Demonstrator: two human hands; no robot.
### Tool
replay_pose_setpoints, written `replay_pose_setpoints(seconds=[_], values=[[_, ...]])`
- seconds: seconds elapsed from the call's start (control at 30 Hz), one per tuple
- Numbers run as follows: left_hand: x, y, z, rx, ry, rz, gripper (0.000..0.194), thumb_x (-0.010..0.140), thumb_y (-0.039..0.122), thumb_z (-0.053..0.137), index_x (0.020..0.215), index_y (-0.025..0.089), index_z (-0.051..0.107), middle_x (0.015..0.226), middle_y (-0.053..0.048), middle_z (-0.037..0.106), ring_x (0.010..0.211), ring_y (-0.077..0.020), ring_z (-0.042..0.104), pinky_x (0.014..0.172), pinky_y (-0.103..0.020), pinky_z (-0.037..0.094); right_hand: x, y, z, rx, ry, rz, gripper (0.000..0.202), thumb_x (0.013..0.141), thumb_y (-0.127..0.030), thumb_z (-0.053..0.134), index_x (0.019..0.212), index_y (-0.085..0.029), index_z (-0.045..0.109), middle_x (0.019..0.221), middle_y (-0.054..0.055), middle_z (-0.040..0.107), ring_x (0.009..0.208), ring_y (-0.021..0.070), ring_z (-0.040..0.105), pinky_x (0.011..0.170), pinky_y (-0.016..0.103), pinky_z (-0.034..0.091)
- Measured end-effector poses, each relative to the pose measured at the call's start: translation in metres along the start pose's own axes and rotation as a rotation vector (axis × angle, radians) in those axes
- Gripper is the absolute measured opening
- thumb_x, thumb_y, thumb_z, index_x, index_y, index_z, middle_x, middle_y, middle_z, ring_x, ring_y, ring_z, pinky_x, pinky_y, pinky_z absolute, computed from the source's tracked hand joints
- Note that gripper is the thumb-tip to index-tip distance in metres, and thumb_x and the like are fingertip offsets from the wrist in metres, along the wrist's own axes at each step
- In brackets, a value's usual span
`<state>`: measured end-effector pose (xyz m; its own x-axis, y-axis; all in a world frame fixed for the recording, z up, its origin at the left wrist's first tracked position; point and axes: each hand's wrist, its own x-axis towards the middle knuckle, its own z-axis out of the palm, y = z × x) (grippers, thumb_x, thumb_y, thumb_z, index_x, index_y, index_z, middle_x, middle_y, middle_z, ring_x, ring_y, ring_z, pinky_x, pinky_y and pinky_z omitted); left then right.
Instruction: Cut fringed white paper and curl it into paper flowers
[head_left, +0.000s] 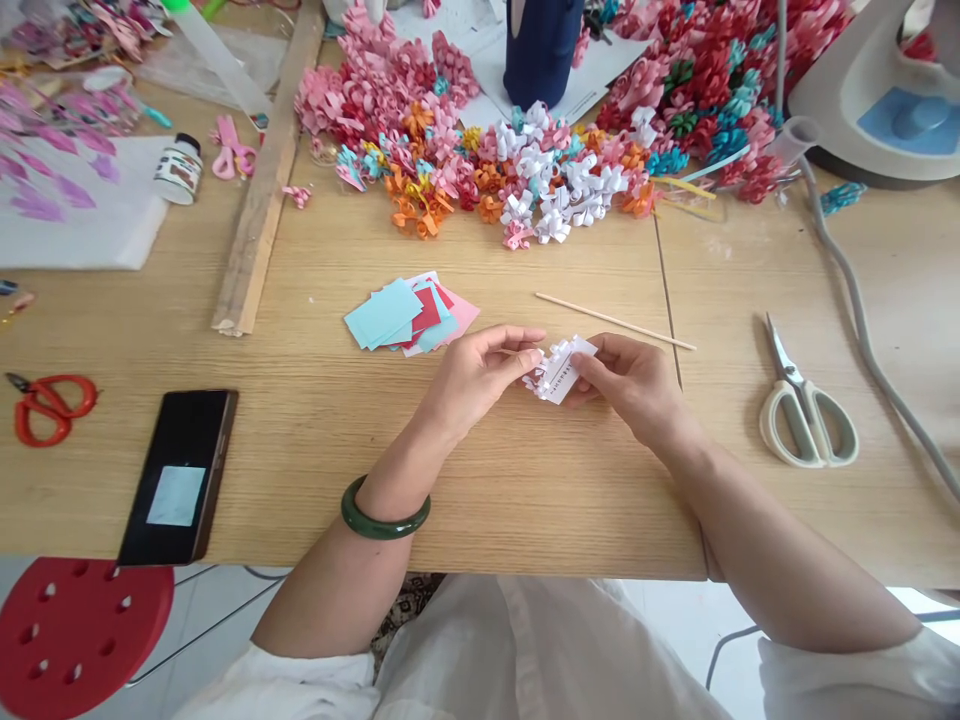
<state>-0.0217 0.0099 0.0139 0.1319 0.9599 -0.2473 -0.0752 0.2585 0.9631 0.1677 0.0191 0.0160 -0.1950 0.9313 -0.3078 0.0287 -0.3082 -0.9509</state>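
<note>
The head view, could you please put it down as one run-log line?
right hand: pinches white card | left hand: fingers at its curled strips | beyond: thin stick, coloured paper pile

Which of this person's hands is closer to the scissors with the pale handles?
The right hand: it holds the white paper to the left of the scissors. The left hand is farther off, on the other side of that paper.

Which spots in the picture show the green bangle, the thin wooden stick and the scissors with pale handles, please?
Green bangle [385, 529]: head view, front of its band.
Thin wooden stick [615, 321]: head view, middle of its length.
Pale-handled scissors [810, 416]: head view, inner side of a handle.
</note>
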Motion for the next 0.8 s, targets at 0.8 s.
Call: replay_pose_setpoints(seconds=[0.8], values=[[0.0,-0.006,0.006,-0.055,-0.1,-0.016,0.036,0.084,0.04,0.072,0.109,0.014,0.075,0.106,-0.01,0.076,0.096,-0.0221,0.071,0.075,-0.032,0.063,0.009,0.001,-0.008,-0.055,-0.019,-0.022,0.029,0.07,-0.041,0.08,0.074,-0.015,0.066,0.063,-0.001,0.061,0.054,0.009,0.056,0.048,0.025,0.06]])
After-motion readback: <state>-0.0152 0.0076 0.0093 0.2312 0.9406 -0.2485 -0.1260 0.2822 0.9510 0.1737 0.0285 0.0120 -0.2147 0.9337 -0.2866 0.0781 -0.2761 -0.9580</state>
